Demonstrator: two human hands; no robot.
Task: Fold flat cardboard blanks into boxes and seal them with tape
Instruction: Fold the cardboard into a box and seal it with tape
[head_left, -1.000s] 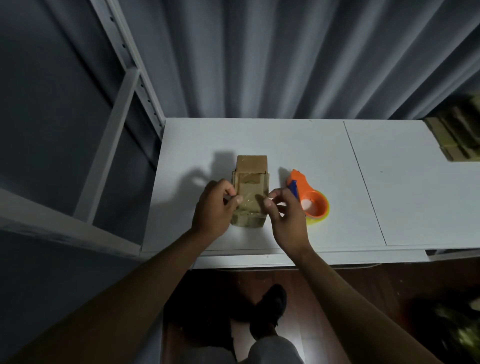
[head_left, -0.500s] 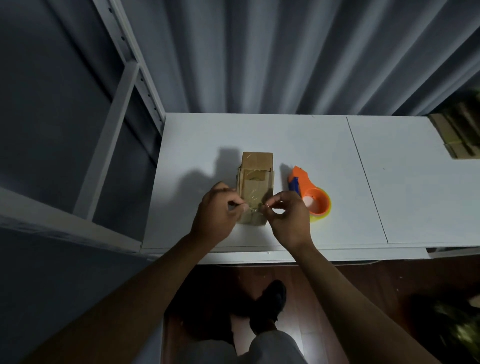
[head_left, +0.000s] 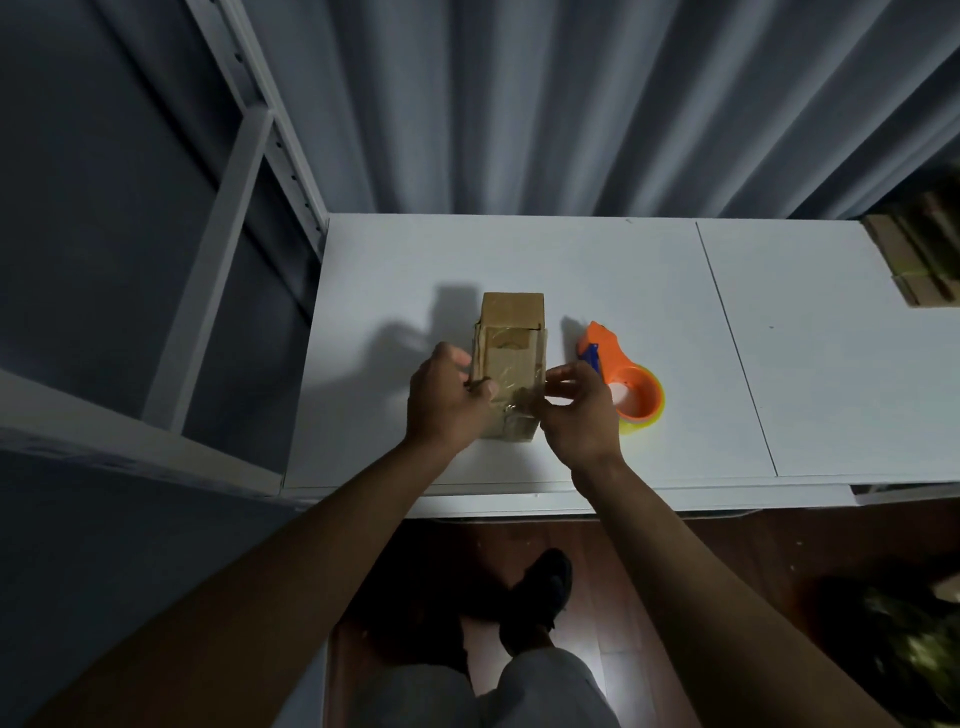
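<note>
Box (head_left: 511, 332) on table (head_left: 649, 270), both hands' (head_left: 447, 397) (head_left: 576, 410) grip seemingly pinching tape (head_left: 517, 384).

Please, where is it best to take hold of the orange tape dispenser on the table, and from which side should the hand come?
Probably grip the orange tape dispenser around its round ring end, coming from the right and above with the right hand. The ring lies flat on the table with open space on that side; the narrow blue-tipped end points away towards the box, and likely carries the cutter.
</note>
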